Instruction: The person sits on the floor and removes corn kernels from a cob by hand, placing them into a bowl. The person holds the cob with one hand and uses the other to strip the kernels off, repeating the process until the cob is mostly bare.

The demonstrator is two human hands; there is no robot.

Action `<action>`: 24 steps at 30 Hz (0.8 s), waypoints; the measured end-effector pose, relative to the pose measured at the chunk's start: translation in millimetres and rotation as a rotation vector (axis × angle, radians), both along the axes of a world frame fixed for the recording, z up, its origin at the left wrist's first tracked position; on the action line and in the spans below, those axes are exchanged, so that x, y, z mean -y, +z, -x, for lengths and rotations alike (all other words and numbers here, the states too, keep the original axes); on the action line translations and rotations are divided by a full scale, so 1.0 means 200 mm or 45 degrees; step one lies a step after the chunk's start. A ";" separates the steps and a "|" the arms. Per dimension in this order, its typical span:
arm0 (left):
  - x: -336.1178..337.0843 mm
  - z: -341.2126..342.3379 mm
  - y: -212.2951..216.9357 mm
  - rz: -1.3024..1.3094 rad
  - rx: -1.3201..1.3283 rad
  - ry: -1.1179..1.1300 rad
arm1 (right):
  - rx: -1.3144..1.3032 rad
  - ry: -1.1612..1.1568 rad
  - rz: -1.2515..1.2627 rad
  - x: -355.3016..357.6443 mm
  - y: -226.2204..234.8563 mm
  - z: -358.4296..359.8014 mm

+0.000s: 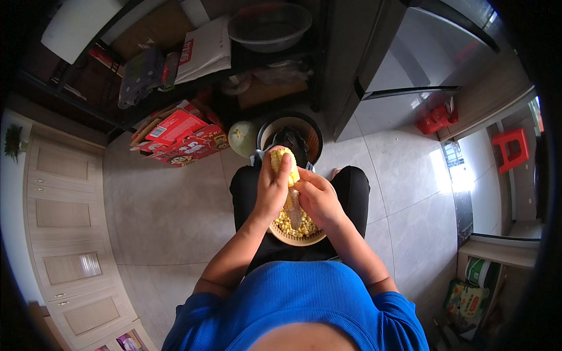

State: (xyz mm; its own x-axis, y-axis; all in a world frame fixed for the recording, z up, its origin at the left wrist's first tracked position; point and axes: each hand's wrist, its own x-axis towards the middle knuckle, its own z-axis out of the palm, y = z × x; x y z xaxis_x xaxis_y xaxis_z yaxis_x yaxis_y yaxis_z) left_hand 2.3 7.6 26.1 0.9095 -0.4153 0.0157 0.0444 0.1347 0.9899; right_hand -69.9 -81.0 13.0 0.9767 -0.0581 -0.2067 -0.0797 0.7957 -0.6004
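Observation:
My left hand [273, 190] is wrapped round a yellow corn cob [284, 165], its thumb lying along the kernels. On the cob's right side, the curled fingers of my right hand [318, 198] press against the lower end. Beneath both hands a round, light-brown bowl [298, 241] rests on my lap, holding many loose corn kernels [284, 224]. A paler, mostly stripped cob [295, 216] slants over those kernels, its upper end close under my hands. My hands and forearms cover much of the bowl's rim.
Beyond my knees stands a round bin [316, 131] with a black liner, a pale green melon [244, 138] beside it. Red cardboard boxes [187, 137] sit on the floor left of these. A dark shelf holds a clear basin [269, 28]. A grey fridge [410, 52] rises at right.

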 end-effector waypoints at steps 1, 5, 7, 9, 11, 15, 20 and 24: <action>0.00 0.00 0.00 0.034 -0.069 -0.005 | 0.008 0.018 0.002 0.01 0.00 0.00; 0.00 0.00 0.00 0.061 -0.156 -0.009 | 0.070 -0.004 -0.037 0.00 -0.02 0.01; 0.00 0.00 0.01 0.032 -0.088 -0.013 | 0.071 0.001 0.060 -0.01 0.02 0.01; 0.00 0.01 0.01 -0.022 -0.032 0.002 | 0.049 0.010 0.121 -0.02 0.00 0.01; 0.01 0.01 0.01 -0.048 -0.006 0.011 | 0.042 0.014 0.158 -0.02 -0.01 0.00; 0.00 0.00 0.03 0.047 -0.204 0.017 | -0.026 -0.017 0.090 -0.01 -0.02 0.00; -0.01 0.00 0.01 0.036 -0.191 0.040 | -0.013 -0.049 0.024 -0.04 0.01 0.01; 0.00 0.00 0.01 0.007 -0.115 0.045 | -0.033 -0.064 -0.061 -0.03 -0.01 0.00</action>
